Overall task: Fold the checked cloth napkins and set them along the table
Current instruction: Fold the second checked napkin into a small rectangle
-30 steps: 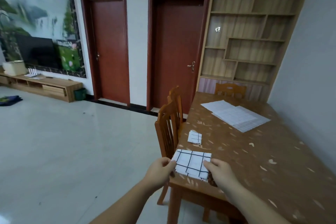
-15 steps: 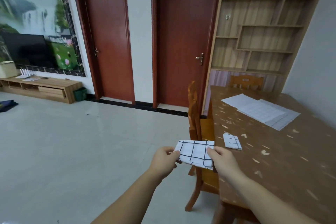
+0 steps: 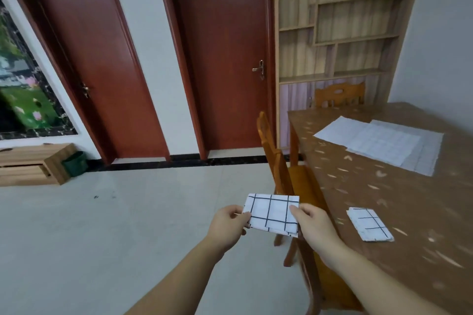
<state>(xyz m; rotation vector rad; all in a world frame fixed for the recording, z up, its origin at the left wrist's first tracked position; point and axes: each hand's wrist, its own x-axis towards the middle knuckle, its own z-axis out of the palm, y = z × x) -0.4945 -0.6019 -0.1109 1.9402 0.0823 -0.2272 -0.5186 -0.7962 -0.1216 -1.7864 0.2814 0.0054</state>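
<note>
A folded white napkin with black checks (image 3: 271,213) hangs in the air left of the table, above the floor and a chair. My left hand (image 3: 227,225) pinches its left edge and my right hand (image 3: 313,225) pinches its right edge. A second folded checked napkin (image 3: 369,224) lies on the brown patterned table (image 3: 399,194) near its left edge, to the right of my right hand. Several unfolded white checked cloths (image 3: 384,142) lie spread flat in an overlapping pile at the far end of the table.
Two wooden chairs (image 3: 281,169) are tucked under the table's left side, right below the held napkin. Another chair (image 3: 339,94) stands at the far end before a wooden shelf unit (image 3: 340,20). Two red doors (image 3: 222,59) and a low cabinet (image 3: 33,163) line the wall across grey floor.
The held napkin has left the table's near corner and now hangs off its left side. I have moved forward along the table; the laid napkin and spread cloths look closer.
</note>
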